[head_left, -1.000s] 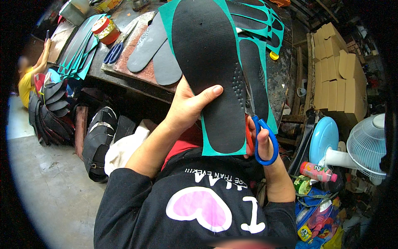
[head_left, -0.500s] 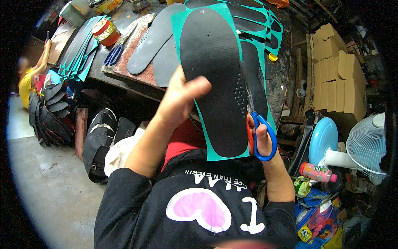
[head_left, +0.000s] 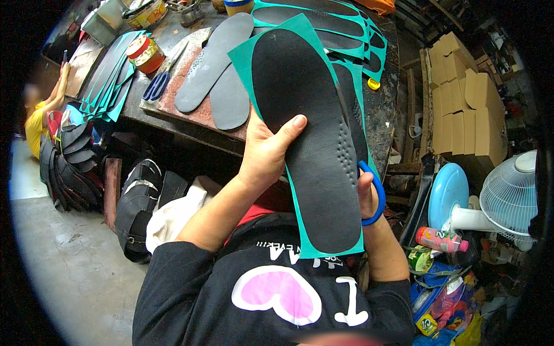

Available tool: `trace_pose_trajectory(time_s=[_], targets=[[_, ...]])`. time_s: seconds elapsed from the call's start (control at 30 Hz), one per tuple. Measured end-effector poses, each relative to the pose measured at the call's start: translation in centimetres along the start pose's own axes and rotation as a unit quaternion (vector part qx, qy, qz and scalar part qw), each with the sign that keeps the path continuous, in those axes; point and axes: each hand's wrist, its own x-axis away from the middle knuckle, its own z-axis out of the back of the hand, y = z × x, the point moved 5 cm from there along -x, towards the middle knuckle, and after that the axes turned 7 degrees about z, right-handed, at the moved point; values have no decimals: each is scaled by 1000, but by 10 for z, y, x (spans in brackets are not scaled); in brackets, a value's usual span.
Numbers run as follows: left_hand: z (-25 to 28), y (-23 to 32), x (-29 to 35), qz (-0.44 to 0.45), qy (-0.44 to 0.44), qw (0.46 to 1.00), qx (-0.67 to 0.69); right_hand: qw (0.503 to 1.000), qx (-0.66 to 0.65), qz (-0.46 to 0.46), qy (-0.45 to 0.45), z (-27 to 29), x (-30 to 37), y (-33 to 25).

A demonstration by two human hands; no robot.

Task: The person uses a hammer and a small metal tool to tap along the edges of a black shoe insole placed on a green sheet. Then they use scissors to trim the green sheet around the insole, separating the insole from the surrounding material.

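Observation:
A black insole [head_left: 306,138] with a patch of raised dots lies on a teal sheet [head_left: 243,56] in front of my chest. Its right edge is cut free of teal, while strips still show at the left, top and heel. My left hand [head_left: 264,151] grips the left side, thumb pressed on the black face and fingers hidden behind. In my right hand [head_left: 367,195] is a pair of scissors [head_left: 381,199]. The blue handle loop shows by my thumb; the insole covers most of the rest.
On the workbench lie grey insoles [head_left: 222,63], dark-handled scissors [head_left: 156,85], a red-lidded jar [head_left: 144,55] and teal-backed sheets [head_left: 109,78]. Cardboard boxes [head_left: 467,109] and a fan [head_left: 511,187] stand at right. At far left a person in yellow [head_left: 36,130] sits beside stacked black pieces.
The insole has come lower and tilted, its heel swinging right over most of the scissors. My left thumb now presses on its face.

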Motion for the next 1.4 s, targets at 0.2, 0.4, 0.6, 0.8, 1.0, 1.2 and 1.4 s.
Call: trace_pose_trajectory(time_s=[0.2, 0.4, 0.6, 0.8, 1.0, 1.2, 1.4], targets=[[-1, -1, 2, 54, -40, 998, -2, 999, 5, -3, 32, 6, -3, -2], [7, 12, -13, 45, 12, 999, 11, 998, 32, -59, 17, 13, -1, -4], [-8, 13, -8, 2, -13, 997, -74, 999, 22, 40, -7, 6, -21, -17], [-3, 16, -9, 31, -19, 995, -91, 1000, 3, 0, -25, 5, -15, -19], [1, 16, -9, 62, -64, 987, -132, 997, 15, 49, 49, 3, -23, -20], [9, 17, -11, 128, -83, 981, -118, 999, 29, -15, -15, 9, -15, -18], [13, 22, -6, 141, -131, 970, -149, 1000, 25, -13, 5, 14, -15, -12]])
